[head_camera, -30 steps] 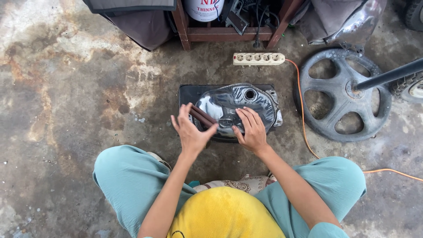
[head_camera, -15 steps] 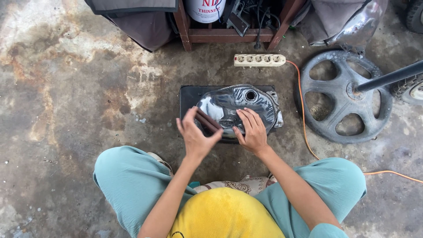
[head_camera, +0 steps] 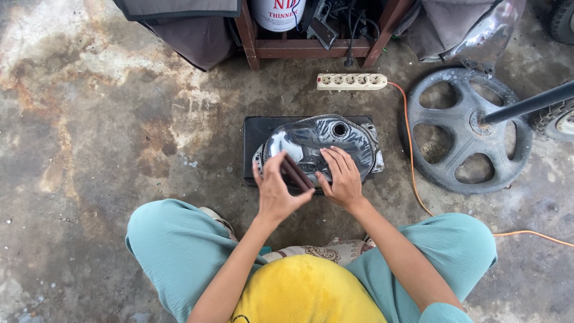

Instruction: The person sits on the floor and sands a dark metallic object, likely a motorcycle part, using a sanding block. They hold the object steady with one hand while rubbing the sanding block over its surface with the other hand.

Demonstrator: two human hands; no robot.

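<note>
1. My left hand (head_camera: 276,194) has drawn back toward me: a second ago it lay out over the near-left of the shiny metal tank (head_camera: 320,143), now it sits at the tank's near edge.
2. The dark sanding pad (head_camera: 296,173) in its grip has come back with it and now stands more on edge, tilted up off the metal.

One labelled can, up on the wooden shelf.

A round white tin can (head_camera: 278,13) stands at the top edge of the view, inside the brown wooden shelf (head_camera: 311,48), just left of a tangle of dark cables. Its label is white with bold red lettering above smaller black lettering. Only its lower part shows. No screens or signs are visible.
</note>
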